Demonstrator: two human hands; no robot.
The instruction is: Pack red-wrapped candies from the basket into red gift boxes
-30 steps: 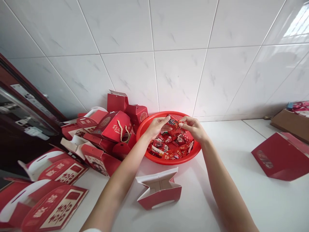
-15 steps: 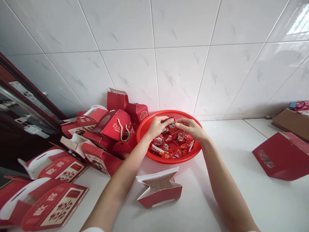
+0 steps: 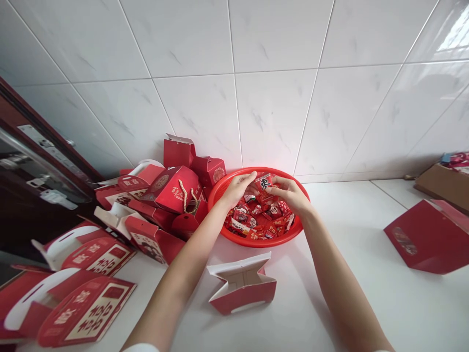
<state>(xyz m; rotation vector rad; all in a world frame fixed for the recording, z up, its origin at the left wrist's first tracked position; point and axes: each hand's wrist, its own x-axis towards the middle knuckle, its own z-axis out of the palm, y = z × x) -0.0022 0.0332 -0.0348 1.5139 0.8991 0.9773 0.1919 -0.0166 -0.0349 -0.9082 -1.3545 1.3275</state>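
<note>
A round red plastic basket holds several small wrapped candies. Over its right half, my right hand grips a red packet with a large black character on it. My left hand is over the basket's left half, its thumb raised apart from the fingers; the fingertips reach down beside the packet and are partly hidden. Below the basket, between my forearms, an open red box with a pale inside stands on the white counter.
Several red gift boxes are heaped left of the basket, more at the lower left. A red box and a brown carton are at the right. A tiled wall rises behind.
My left thumb has lifted away from the packet, and its fingers have parted. The packet is now tilted up with its black character in full view, held on the right side.
</note>
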